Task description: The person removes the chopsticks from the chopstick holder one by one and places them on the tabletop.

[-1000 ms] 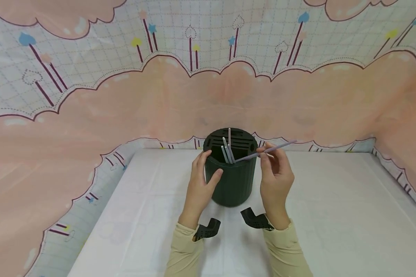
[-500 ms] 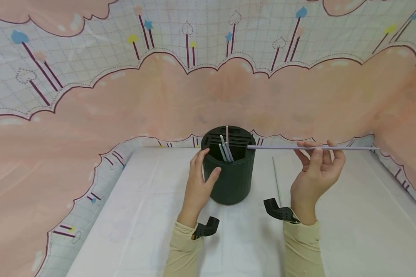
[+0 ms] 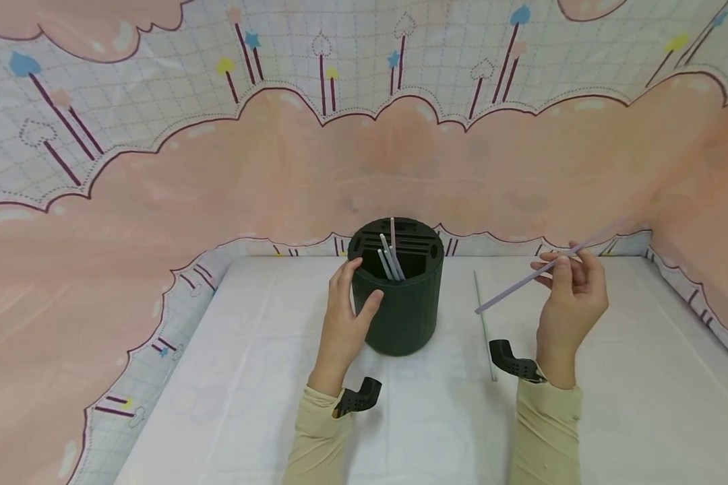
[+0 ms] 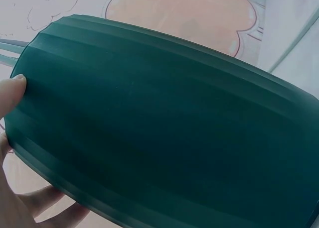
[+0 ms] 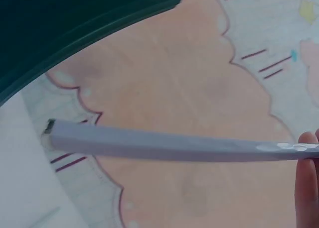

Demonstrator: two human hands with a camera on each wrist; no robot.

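Note:
My left hand (image 3: 342, 316) grips the side of a dark green pen holder (image 3: 402, 316), thumb on its front and fingers round its left side. Several thin pale sticks (image 3: 391, 259) stand in the holder's front opening. In the left wrist view the ribbed wall of the holder (image 4: 164, 123) fills most of the picture. To the right of it, my right hand (image 3: 573, 306) pinches a long lilac stick (image 3: 512, 289) between thumb and fingers. The stick slants, its lower end apart from the holder. In the right wrist view the lilac stick (image 5: 149, 142) reaches leftward from the fingertips.
A thin pale green stick (image 3: 485, 330) lies on the white table (image 3: 249, 377) between the holder and my right forearm. The holder's slotted top (image 3: 406, 236) faces up. A printed peach curtain (image 3: 267, 182) hangs behind and beside the table.
My right hand has moved right, taking the lilac stick away from the holder and tilting it. The green stick on the table has come into sight. My left hand stays on the holder.

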